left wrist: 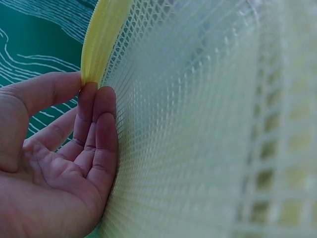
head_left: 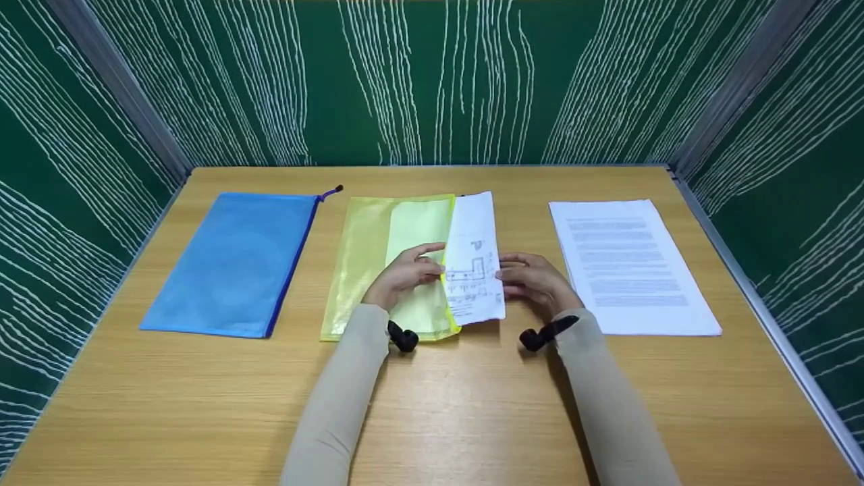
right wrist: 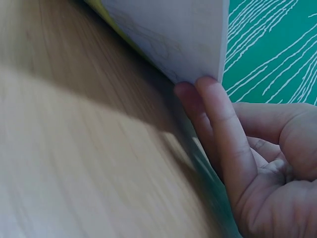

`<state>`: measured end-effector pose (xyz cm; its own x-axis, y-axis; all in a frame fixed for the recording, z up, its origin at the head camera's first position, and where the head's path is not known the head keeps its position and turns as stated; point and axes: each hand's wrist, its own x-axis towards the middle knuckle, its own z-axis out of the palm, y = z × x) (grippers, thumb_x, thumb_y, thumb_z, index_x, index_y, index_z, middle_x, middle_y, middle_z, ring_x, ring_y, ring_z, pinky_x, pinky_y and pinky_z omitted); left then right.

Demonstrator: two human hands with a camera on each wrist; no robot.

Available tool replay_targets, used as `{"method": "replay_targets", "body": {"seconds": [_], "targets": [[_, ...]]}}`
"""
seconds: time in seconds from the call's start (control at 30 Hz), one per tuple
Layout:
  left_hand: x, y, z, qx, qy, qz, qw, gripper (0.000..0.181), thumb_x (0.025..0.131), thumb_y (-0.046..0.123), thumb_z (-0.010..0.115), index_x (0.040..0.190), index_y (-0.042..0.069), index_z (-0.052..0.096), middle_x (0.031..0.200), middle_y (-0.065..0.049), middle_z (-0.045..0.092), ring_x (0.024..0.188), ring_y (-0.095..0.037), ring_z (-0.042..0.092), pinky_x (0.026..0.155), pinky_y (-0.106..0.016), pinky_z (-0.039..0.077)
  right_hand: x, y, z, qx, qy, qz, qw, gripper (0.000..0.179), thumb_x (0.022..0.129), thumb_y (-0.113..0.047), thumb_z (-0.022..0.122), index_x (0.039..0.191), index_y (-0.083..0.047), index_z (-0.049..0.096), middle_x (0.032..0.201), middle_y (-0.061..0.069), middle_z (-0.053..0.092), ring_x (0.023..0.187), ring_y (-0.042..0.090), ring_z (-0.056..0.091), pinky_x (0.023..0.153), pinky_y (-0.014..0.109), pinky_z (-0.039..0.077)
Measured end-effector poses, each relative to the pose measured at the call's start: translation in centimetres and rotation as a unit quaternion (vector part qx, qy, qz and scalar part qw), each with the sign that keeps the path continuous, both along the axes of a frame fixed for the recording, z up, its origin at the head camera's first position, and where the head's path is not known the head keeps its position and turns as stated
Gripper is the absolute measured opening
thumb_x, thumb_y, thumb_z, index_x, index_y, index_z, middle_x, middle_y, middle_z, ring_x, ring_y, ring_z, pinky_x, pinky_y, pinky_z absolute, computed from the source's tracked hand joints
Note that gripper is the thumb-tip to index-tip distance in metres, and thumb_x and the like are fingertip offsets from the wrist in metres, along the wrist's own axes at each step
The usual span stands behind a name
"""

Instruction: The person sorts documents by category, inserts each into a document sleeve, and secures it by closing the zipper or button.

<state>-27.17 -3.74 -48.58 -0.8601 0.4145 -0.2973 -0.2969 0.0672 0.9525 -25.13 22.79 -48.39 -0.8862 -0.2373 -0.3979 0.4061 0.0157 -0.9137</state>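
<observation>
This looks like a small enclosed work booth; what building it stands in cannot be told. Dark-green panels with wavy white lines (head_left: 439, 81) close off the back and both sides, with straight grey corner posts (head_left: 111, 74) between them. A light-brown wood-grain table (head_left: 439, 418) spans the space. Office-type supplies lie there: a flat blue rectangular pouch (head_left: 229, 263), a translucent yellow mesh zip pouch (head_left: 358, 270), a white sheet with line drawings (head_left: 476, 229) and white printed paper (head_left: 628, 263).
</observation>
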Motion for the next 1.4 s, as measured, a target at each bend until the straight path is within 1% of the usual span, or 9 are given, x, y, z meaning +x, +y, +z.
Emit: {"method": "replay_targets", "body": {"seconds": [0.2,0.4,0.5,0.7,0.8,0.9,1.03,1.1,1.4], "targets": [[0.0,0.0,0.0,0.006,-0.005,0.005,1.0000,0.057,0.090,0.005,0.063,0.144,0.015,0.045,0.092,-0.003,0.062,0.080,-0.012,0.060,0.081,-0.026,0.050,-0.1,-0.6,0.1,-0.006,-0.008,-0.005,0.9999,0.055,0.088,0.003,0.063,0.138,0.004,0.042,0.102,0.005,0.066,0.083,0.016,0.070,0.072,0.026,0.058],[0.2,0.0,0.0,0.020,-0.007,0.004,0.9998,0.057,0.091,0.004,0.062,0.144,0.015,0.045,0.088,-0.003,0.060,0.078,-0.013,0.058,0.080,-0.026,0.050,-0.1,-1.3,0.2,-0.002,-0.019,-0.007,0.9998,0.056,0.088,0.003,0.063,0.139,0.002,0.042,0.113,0.010,0.062,0.087,0.017,0.069,0.076,0.027,0.058],[0.2,0.1,0.1,0.024,-0.008,0.004,0.9997,0.057,0.091,0.004,0.062,0.144,0.015,0.045,0.091,-0.004,0.060,0.079,-0.013,0.059,0.080,-0.027,0.049,-0.2,-1.6,0.3,0.007,-0.024,-0.006,0.9997,0.057,0.088,0.002,0.064,0.141,0.000,0.041,0.115,0.010,0.061,0.088,0.017,0.069,0.078,0.027,0.058],[0.2,0.2,0.1,0.025,-0.011,0.003,0.9996,0.057,0.091,0.003,0.062,0.144,0.014,0.045,0.099,-0.008,0.061,0.082,-0.014,0.060,0.081,-0.026,0.049,-0.3,-2.0,0.3,0.015,-0.030,-0.008,0.9994,0.057,0.088,0.000,0.064,0.141,-0.002,0.042,0.106,0.009,0.065,0.085,0.016,0.069,0.077,0.026,0.058],[0.2,0.2,0.1,0.030,-0.011,0.004,0.9995,0.057,0.090,0.003,0.062,0.144,0.013,0.045,0.099,-0.008,0.062,0.082,-0.014,0.060,0.080,-0.026,0.049,-0.2,-2.2,0.3,0.011,-0.024,-0.008,0.9996,0.054,0.090,0.000,0.062,0.140,-0.001,0.043,0.099,0.007,0.067,0.083,0.016,0.069,0.074,0.026,0.058],[0.2,0.1,0.1,0.033,-0.006,0.003,0.9994,0.058,0.090,0.003,0.063,0.144,0.013,0.044,0.092,-0.005,0.060,0.081,-0.012,0.059,0.080,-0.025,0.050,-0.2,-2.3,0.3,0.005,-0.015,-0.002,0.9999,0.051,0.091,0.001,0.059,0.139,0.001,0.044,0.094,0.007,0.067,0.080,0.015,0.069,0.072,0.026,0.058],[0.3,0.1,0.1,0.036,0.000,0.000,0.9994,0.058,0.090,0.003,0.063,0.144,0.014,0.044,0.084,-0.001,0.057,0.081,-0.012,0.058,0.081,-0.025,0.049,-0.3,-2.6,0.2,0.008,-0.009,-0.001,0.9999,0.047,0.093,0.001,0.057,0.139,0.002,0.045,0.093,0.007,0.067,0.081,0.015,0.068,0.072,0.026,0.058],[0.3,0.1,0.1,0.036,0.000,0.001,0.9994,0.058,0.090,0.003,0.063,0.144,0.014,0.044,0.084,-0.001,0.058,0.081,-0.012,0.058,0.081,-0.025,0.050,-0.3,-2.8,0.2,0.015,-0.011,-0.005,0.9998,0.046,0.093,0.000,0.057,0.138,0.001,0.046,0.095,0.007,0.066,0.081,0.015,0.067,0.073,0.026,0.058],[0.1,0.3,0.0,0.039,-0.007,0.005,0.9992,0.057,0.090,0.001,0.062,0.144,0.014,0.045,0.097,-0.007,0.062,0.084,-0.012,0.060,0.079,-0.024,0.050,-0.4,-3.4,0.2,0.006,-0.010,-0.001,0.9999,0.049,0.092,0.001,0.059,0.138,0.002,0.044,0.094,0.007,0.067,0.079,0.014,0.068,0.070,0.025,0.058]]}}
